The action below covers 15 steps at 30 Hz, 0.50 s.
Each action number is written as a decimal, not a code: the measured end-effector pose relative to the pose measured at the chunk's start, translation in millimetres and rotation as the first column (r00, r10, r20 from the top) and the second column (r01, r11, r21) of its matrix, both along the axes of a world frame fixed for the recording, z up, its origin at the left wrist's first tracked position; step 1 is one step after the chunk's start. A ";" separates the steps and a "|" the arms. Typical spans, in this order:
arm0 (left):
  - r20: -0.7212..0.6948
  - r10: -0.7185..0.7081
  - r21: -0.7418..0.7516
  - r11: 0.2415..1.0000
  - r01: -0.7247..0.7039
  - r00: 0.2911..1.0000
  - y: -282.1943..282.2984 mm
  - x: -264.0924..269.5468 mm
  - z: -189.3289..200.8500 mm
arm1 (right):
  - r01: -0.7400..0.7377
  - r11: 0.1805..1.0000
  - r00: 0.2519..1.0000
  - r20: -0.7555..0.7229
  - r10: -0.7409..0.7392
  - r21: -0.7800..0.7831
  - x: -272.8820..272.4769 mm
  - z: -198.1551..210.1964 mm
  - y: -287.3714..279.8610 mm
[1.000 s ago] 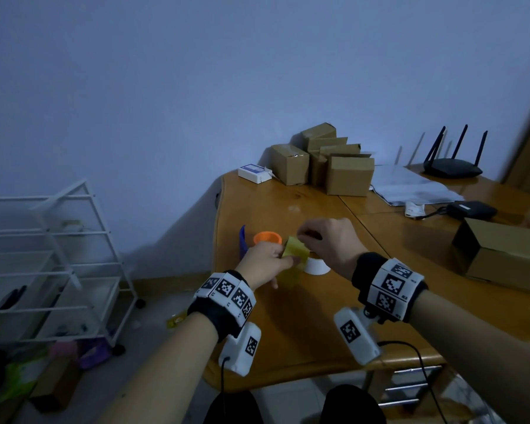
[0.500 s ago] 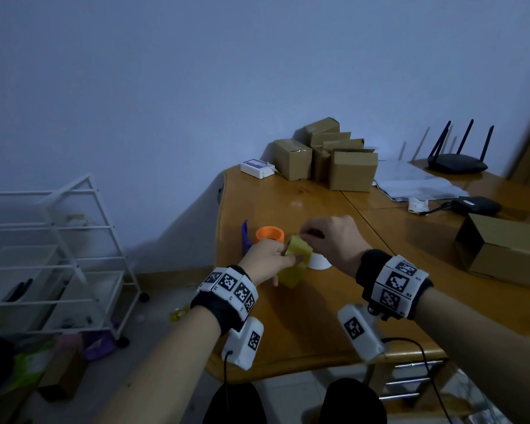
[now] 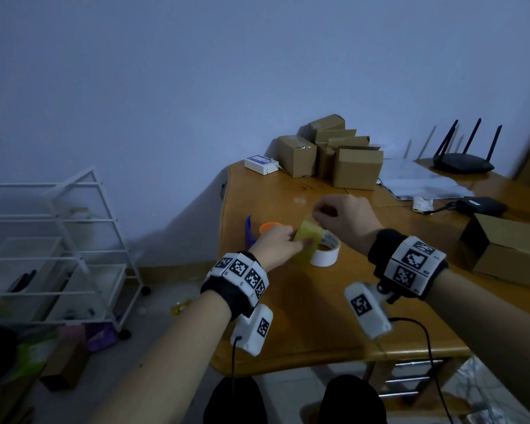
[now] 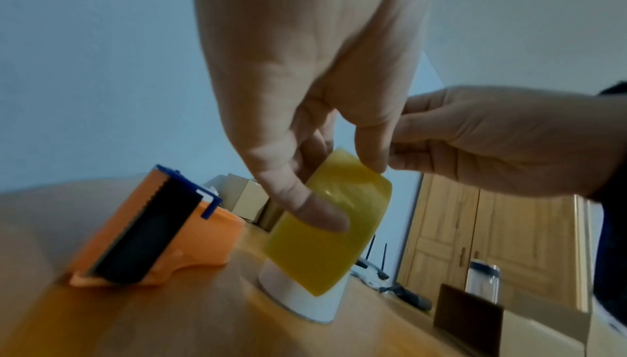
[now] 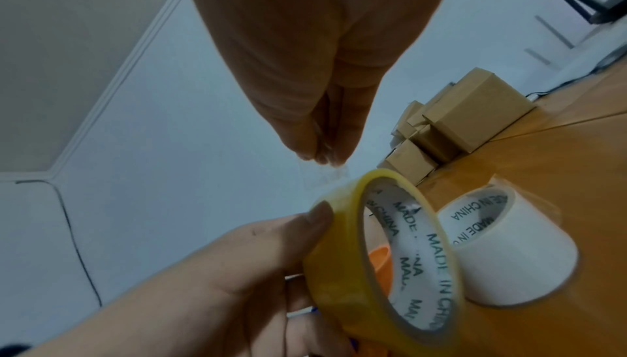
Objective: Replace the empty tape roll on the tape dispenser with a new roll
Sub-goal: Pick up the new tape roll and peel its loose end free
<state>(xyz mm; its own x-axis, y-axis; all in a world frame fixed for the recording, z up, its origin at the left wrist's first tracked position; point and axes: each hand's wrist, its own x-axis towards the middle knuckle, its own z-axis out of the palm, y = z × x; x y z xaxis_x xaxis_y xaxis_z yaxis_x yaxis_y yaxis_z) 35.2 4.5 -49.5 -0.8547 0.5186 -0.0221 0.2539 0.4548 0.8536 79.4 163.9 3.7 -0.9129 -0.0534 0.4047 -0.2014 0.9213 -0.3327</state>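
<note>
My left hand (image 3: 277,243) grips a yellow tape roll (image 3: 308,243) on edge just above the table, thumb on its outer face (image 4: 332,242). My right hand (image 3: 320,211) is above the roll, fingertips pinched together (image 5: 322,156) on a thin clear strip of tape end (image 5: 327,175) that runs down to the roll (image 5: 339,269). The empty white core (image 3: 325,259) stands on the table right behind the roll (image 5: 509,250). The orange and blue tape dispenser (image 4: 159,231) lies on the table left of my left hand (image 3: 268,228).
Several cardboard boxes (image 3: 343,157) and a small white box (image 3: 260,163) stand at the table's back. A router (image 3: 462,160), papers (image 3: 423,182) and an open carton (image 3: 508,249) lie to the right. A white wire rack (image 3: 58,240) stands on the floor at left.
My right hand has lifted up off the yellow roll, drawing the tape end with it. The white core behind the roll now shows. My left hand keeps hold of the roll.
</note>
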 end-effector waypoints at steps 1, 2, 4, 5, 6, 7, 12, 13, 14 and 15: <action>0.041 -0.010 0.040 0.999 0.008 0.999 1.2 1.7 -0.9 | 0.003 1.000 1.000 0.014 -0.003 -0.002 -0.4 0.3 1.0; 0.074 -0.016 0.075 0.997 0.011 0.997 1.7 3.5 -1.5 | 0.003 1.000 0.999 0.034 -0.003 -0.009 -0.7 0.5 1.8; 0.099 -0.020 0.117 0.993 0.008 0.995 2.3 4.8 -2.6 | 0.008 1.000 0.998 0.070 -0.006 -0.028 -1.0 0.9 2.6; 0.100 -0.018 0.122 0.993 0.005 0.995 2.7 4.9 -3.0 | 0.015 0.999 0.997 0.076 -0.012 -0.040 -1.1 0.0 2.8; 0.094 -0.016 0.122 0.993 0.004 0.995 3.0 5.6 -3.1 | 0.024 0.999 0.997 0.074 -0.020 -0.048 -1.6 -1.3 2.9; 0.085 -0.016 0.122 0.993 0.006 0.996 3.2 6.1 -3.1 | 0.033 0.998 0.997 0.066 -0.030 -0.047 -2.3 -2.9 2.8; 0.079 -0.019 0.158 0.987 0.006 0.997 0.3 5.3 -6.2 | 0.040 0.999 0.998 0.055 -0.038 -0.033 -5.1 -8.0 1.7; 0.084 -0.019 0.165 0.986 0.005 0.996 -0.3 4.2 -7.3 | 0.028 0.999 0.998 0.054 -0.025 -0.047 -4.7 -7.7 1.4; 0.088 -0.020 0.170 0.985 0.004 0.996 -1.1 3.5 -8.2 | 0.013 0.997 0.999 0.053 -0.010 -0.070 -4.2 -7.0 0.8; 0.091 -0.020 0.173 0.985 0.004 0.996 -1.7 3.4 -8.9 | 0.003 0.996 0.998 0.057 0.002 -0.087 -3.8 -6.2 0.3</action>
<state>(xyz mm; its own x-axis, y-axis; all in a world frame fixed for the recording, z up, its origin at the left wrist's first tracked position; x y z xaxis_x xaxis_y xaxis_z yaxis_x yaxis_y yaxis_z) 38.6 2.8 -58.4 -0.8470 0.5316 -0.0100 0.1749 0.2963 0.9389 75.6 164.2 -2.5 -0.9347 -0.0196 0.3550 -0.1790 0.8886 -0.4223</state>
